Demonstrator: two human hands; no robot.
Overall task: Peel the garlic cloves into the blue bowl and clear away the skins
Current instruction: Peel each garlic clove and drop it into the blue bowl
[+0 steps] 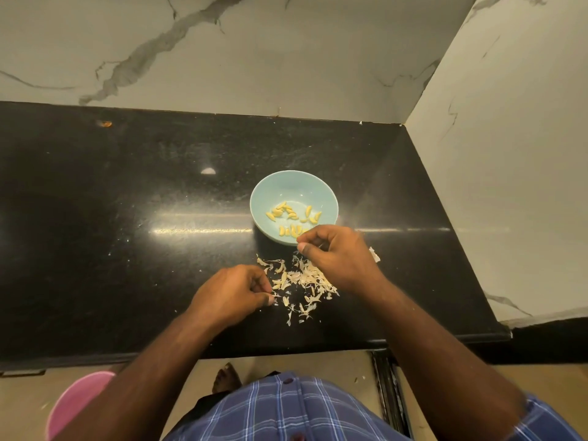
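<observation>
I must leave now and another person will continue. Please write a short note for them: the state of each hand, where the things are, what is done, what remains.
Left hand: pinches a bit of skin at the near edge of the skins.
Right hand: fingers curled at the near rim of the blue bowl; what it holds cannot be seen.
Done: many peeled cloves lie in the bowl.
Left: skins still scattered on the black counter; clear them away.

A glossy black stone bench (pixel 127 202) meets 2 white grey-veined marble walls (pixel 286 52). Below it, a round pink plastic tub (pixel 73 405) sits on the beige floor (pixel 286 361).
</observation>
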